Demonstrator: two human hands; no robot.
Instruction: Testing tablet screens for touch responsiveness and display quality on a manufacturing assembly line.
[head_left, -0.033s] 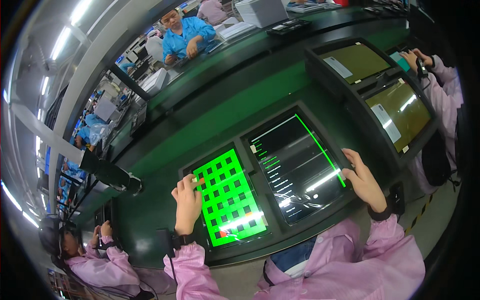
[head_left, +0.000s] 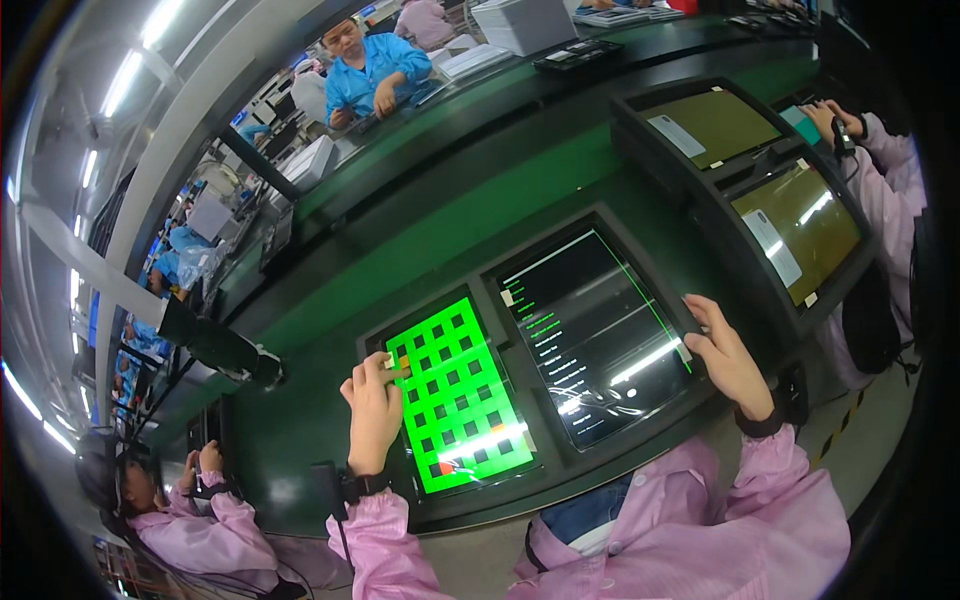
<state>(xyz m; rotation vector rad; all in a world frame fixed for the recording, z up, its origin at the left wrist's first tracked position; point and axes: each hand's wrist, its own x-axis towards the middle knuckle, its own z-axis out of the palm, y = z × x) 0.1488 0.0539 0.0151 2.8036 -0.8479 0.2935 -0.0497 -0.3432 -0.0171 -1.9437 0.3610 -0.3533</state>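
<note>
Two tablets lie side by side in a black tray frame (head_left: 488, 318). The left tablet (head_left: 462, 362) shows a bright green screen with a grid of dark squares and a few orange-red ones. My left hand (head_left: 372, 415) is at its left edge, thumb over the screen, the other fingers bent beside a small pale tab. On the right tablet (head_left: 590, 345) is a dark screen with rows of small text and a thin green line along its right side. My right hand (head_left: 733, 365) is at that side, fingers apart, thumb at the screen's edge near another pale tab. Neither hand grips anything visible.
Two more tablets (head_left: 800, 230) (head_left: 708, 128) with olive screens stand in black holders at the right, near a co-worker's hands (head_left: 835, 120). A dark cylinder on an arm (head_left: 215, 345) hangs at the left. Beyond the green bench (head_left: 420, 220), a person in blue works.
The green stripe on the right tablet's screen has become thinner. An orange-yellow square now shows near my left thumb, which has shifted slightly. My right hand has hardly moved.
</note>
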